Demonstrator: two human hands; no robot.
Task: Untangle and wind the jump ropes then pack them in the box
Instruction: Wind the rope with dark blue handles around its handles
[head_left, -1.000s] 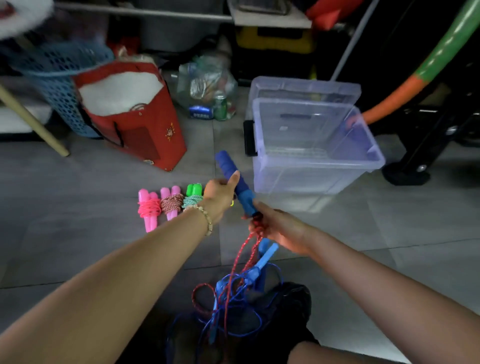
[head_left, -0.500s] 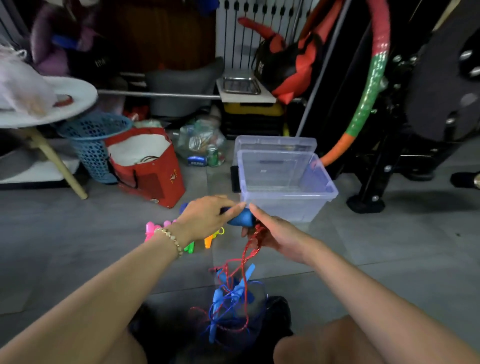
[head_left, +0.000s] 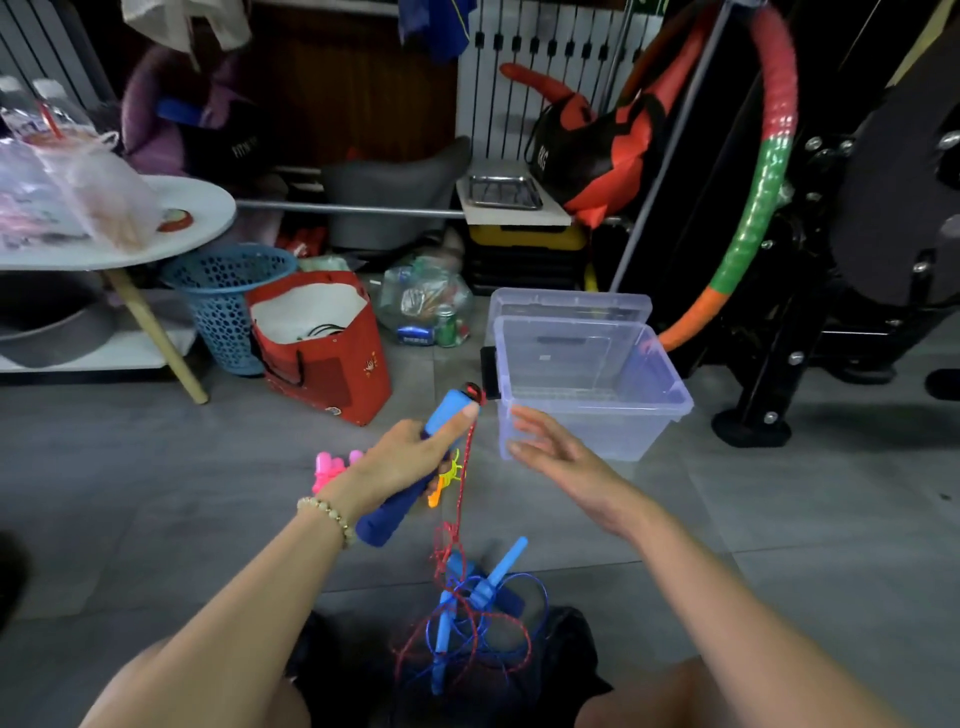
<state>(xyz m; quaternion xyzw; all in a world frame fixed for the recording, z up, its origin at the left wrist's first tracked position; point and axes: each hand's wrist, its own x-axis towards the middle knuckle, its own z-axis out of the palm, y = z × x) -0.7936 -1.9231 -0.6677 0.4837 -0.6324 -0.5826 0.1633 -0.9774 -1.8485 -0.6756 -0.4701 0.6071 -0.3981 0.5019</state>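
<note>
My left hand (head_left: 402, 465) grips a blue jump-rope handle (head_left: 448, 410), tilted with its top end toward the box. A red speckled rope (head_left: 464, 478) hangs from that top end down into a tangle of red and blue ropes (head_left: 470, 623) with light blue handles on my lap. My right hand (head_left: 556, 457) hovers open and empty to the right of the rope, in front of the clear plastic box (head_left: 670, 405), which stands open on the floor. Wound ropes with pink handles (head_left: 330, 467) and an orange one (head_left: 441, 483) lie on the floor behind my left hand.
A red bag (head_left: 332, 358) and a blue mesh basket (head_left: 223, 301) stand left of the box. A round white table (head_left: 202, 208) with plastic bags is at far left. A striped hoop (head_left: 753, 208) and black gym equipment (head_left: 831, 291) stand at right. The floor is grey tile.
My right hand let go of the rope and handle and opened, moving right. My left hand turned the blue handle upright-diagonal. The camera tilted up, showing more of the room.
</note>
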